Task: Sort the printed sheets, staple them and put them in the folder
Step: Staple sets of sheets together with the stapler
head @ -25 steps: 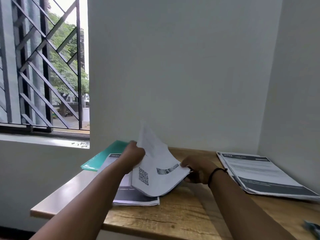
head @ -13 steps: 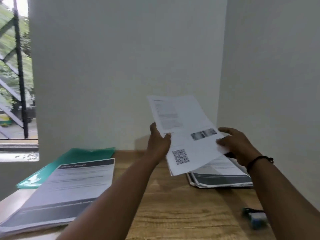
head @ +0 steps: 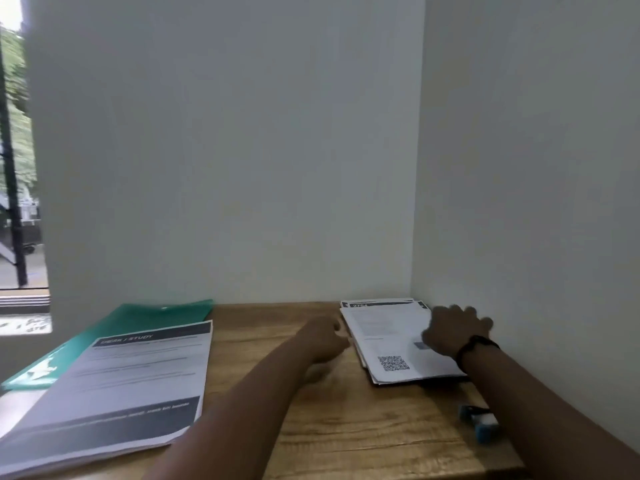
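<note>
Here, from my remote seat, I saw the right hand (head: 453,332) lying flat, fingers spread, on the right stack of sheets (head: 391,344) at two o'clock; the left hand (head: 325,337) hovered beside it, loosely curled, holding nothing. The other stack (head: 117,386) lay at eight o'clock over the green folder (head: 138,317); a blue stapler (head: 479,422) sat at four o'clock
</note>
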A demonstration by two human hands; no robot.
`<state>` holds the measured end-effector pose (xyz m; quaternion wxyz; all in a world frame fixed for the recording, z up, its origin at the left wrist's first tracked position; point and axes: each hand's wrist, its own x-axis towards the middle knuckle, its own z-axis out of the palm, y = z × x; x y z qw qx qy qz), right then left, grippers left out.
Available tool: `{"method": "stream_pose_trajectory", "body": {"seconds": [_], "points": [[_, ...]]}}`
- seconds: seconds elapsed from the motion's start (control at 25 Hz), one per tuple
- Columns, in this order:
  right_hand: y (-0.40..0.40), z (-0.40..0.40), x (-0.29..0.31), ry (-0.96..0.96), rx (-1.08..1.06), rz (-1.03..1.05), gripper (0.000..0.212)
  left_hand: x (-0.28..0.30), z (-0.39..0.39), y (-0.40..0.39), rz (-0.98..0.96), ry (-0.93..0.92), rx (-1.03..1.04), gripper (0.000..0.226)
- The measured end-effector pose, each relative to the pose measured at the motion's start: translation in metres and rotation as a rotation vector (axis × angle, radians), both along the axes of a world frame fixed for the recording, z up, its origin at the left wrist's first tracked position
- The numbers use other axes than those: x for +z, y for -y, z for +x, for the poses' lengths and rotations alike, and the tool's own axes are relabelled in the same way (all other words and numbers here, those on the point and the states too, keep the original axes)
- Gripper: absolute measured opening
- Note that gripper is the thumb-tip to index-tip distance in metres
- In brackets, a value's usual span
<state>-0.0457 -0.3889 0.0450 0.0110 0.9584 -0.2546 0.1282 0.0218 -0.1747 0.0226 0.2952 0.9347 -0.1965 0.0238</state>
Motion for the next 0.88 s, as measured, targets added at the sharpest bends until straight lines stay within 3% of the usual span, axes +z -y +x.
{"method": "stream_pose_trajectory", "body": {"seconds": [0.12,0.2,0.32,0.48,0.72,0.8,0.88], "points": [[-0.067,0.013,0.013,0.041,0.247,0.017,0.033,0.011,0.004,-0.058,0.105,0.077,0.116,0.053],[-0.116,0.021,0.010,0.033,0.426,0.170,0.024,0.009,0.009,-0.112,0.172,0.082,0.245,0.057],[-0.195,0.020,-0.001,-0.081,0.642,0.416,0.031,-0.005,0.002,-0.199,0.287,0.054,0.566,0.069],[-0.278,0.018,-0.025,-0.160,0.742,0.634,0.036,-0.019,-0.031,-0.283,0.290,-0.083,0.925,0.078],[-0.333,0.025,-0.042,-0.052,0.756,0.897,0.039,-0.025,-0.036,-0.325,0.136,-0.173,1.040,0.103],[-0.329,0.023,-0.041,-0.045,0.729,1.035,0.034,-0.020,-0.033,-0.330,0.043,-0.219,1.005,0.092],[-0.318,0.023,-0.040,-0.046,0.671,1.180,0.026,-0.010,-0.033,-0.329,0.032,-0.283,0.923,0.057]]}}
